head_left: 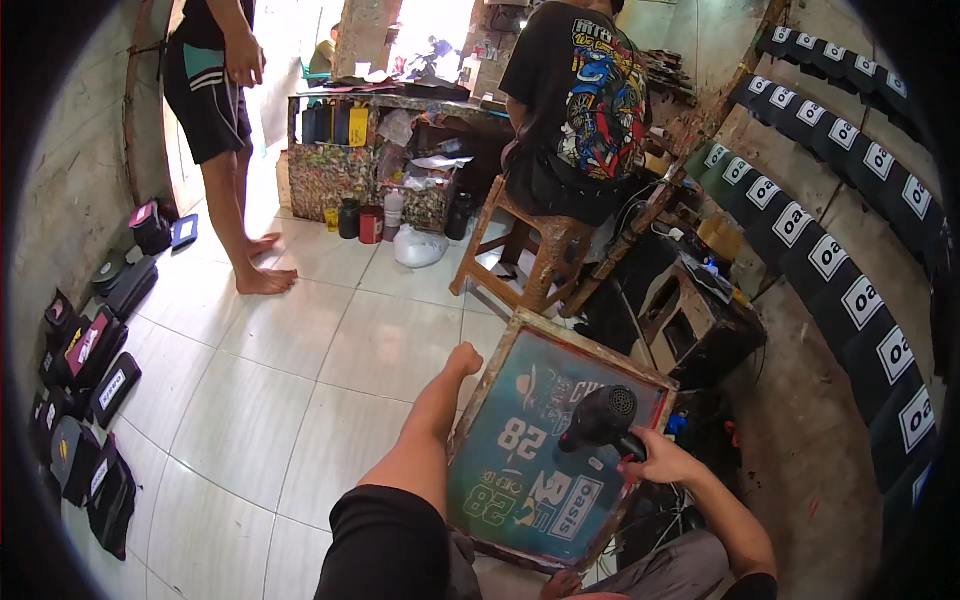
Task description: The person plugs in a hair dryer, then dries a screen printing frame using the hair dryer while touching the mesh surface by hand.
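Note:
My right hand (650, 458) is closed around the handle of a black hair dryer (603, 415) and holds it over a silkscreen frame (590, 352). The frame leans tilted in front of me. Its teal mesh (480, 440) carries pale lettering, numbers and small figure designs. Part of the mesh is hidden by the dryer. My left arm stretches forward along the frame's left side. At its end my left hand (464, 359) is curled into a fist near the upper left edge; what is inside it, if anything, is hidden.
Racks of black printed panels (828, 257) line the right wall. Beyond the frame, a person in a black shirt sits on a wooden stool (540, 250). Another person stands barefoot at the far left. Black pouches (115, 390) lie along the left wall. Cables and a wooden box (675, 325) sit right.

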Motion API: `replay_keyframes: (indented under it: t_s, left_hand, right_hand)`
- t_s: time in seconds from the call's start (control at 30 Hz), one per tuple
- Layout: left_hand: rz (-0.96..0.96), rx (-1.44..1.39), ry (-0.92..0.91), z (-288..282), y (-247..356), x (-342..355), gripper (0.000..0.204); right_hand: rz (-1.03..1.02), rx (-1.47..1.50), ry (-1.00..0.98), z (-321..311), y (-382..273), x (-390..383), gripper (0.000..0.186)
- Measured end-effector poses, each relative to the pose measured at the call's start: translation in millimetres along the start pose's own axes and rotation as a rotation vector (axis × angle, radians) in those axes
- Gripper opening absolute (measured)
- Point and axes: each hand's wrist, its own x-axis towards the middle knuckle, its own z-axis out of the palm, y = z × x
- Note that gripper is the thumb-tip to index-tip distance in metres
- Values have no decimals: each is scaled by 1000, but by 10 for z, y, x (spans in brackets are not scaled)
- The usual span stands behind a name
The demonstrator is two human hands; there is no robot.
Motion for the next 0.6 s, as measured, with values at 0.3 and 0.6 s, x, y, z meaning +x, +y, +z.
replay_keyframes:
  t_s: [0.3,0.6]
  left_hand:
    - [83,219,-23,-193,63,-230,36]
    - [147,138,-43,-173,137,-319,32]
  right_hand:
    - [-49,1,98,162,69,46,52]
    - [-19,-30,184,287,183,119,55]
